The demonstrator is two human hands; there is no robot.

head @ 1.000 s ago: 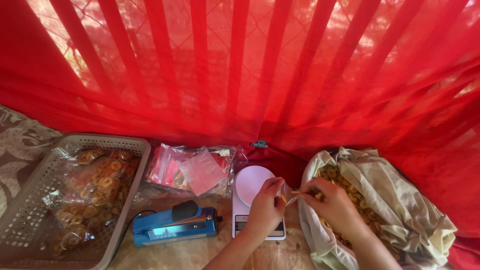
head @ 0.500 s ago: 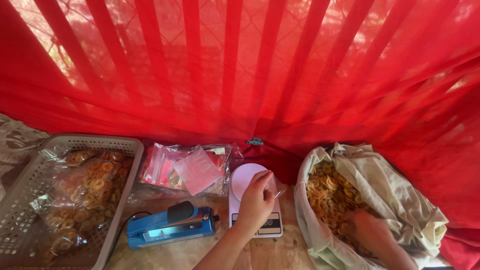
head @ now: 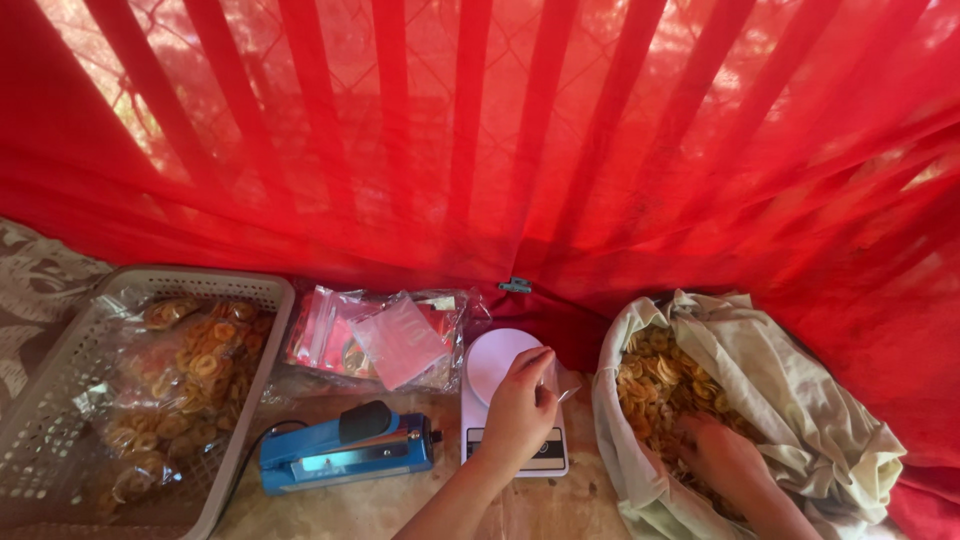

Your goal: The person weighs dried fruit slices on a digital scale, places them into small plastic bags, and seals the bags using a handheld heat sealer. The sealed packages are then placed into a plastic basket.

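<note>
While grey plastic basket (head: 60, 420) of bagged ring snacks and blue heat sealer (head: 345, 452) sit unmoved at left, left hand (head: 520, 405) stays over white digital scale (head: 500, 365), grip pinching small clear bag (head: 558, 378). Right hand (head: 725, 458), a second ago beside left, now buried in loose yellow ring snacks (head: 655, 375) inside white cloth sack (head: 800, 400), grip unclear; scooping likely underway.

Person's body, as seen: two bare forearms entering from the lower edge. Left hand (head: 518, 410): bare, no ring or watch visible. Right hand (head: 725, 460): bare, partly hidden. No sleeves or gloves in view.
</note>
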